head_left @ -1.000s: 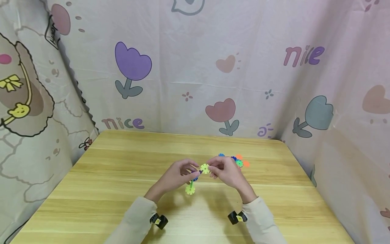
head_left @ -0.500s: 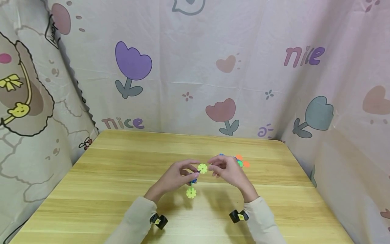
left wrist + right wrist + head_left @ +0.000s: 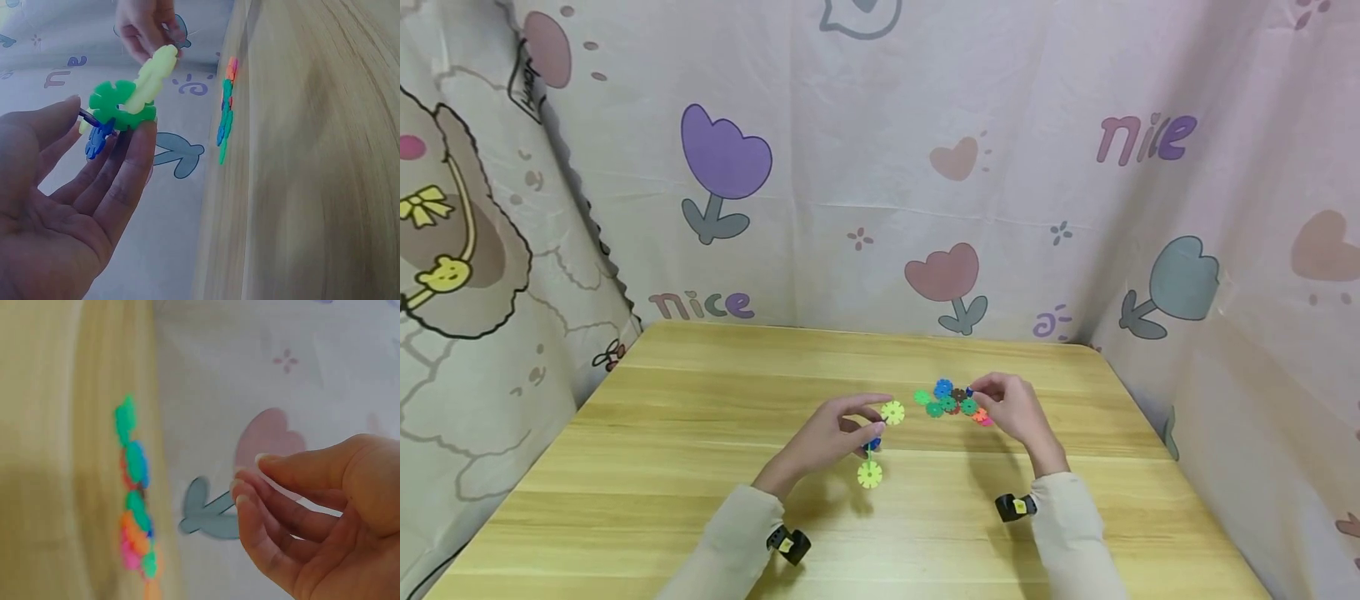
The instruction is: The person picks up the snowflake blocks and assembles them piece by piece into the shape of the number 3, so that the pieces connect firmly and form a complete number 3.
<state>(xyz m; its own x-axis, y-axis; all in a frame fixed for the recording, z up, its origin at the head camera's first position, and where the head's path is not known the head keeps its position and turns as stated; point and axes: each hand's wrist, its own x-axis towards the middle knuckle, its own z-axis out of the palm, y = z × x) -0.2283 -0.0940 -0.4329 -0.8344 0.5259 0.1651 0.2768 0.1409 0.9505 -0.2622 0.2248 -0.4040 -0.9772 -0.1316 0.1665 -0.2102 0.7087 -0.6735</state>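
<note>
My left hand pinches a joined cluster of notched plastic snowflake discs above the table. In the left wrist view, a green disc sits at its middle, with a pale yellow disc slotted in at an angle and a blue disc near the thumb. Another yellow disc hangs low on the cluster in the head view. My right hand is over the right side of a loose disc pile. Its fingers are loosely bent, with nothing between them and the thumb.
The pile holds several green, blue, brown, orange and pink discs on the wooden table. A printed curtain hangs behind the table and along both sides. Each wrist carries a small black camera.
My right hand has left the yellow disc and moved right to the pile, uncovering more discs there. The left hand stays nearly in place, still holding the cluster, which has shifted slightly left.
</note>
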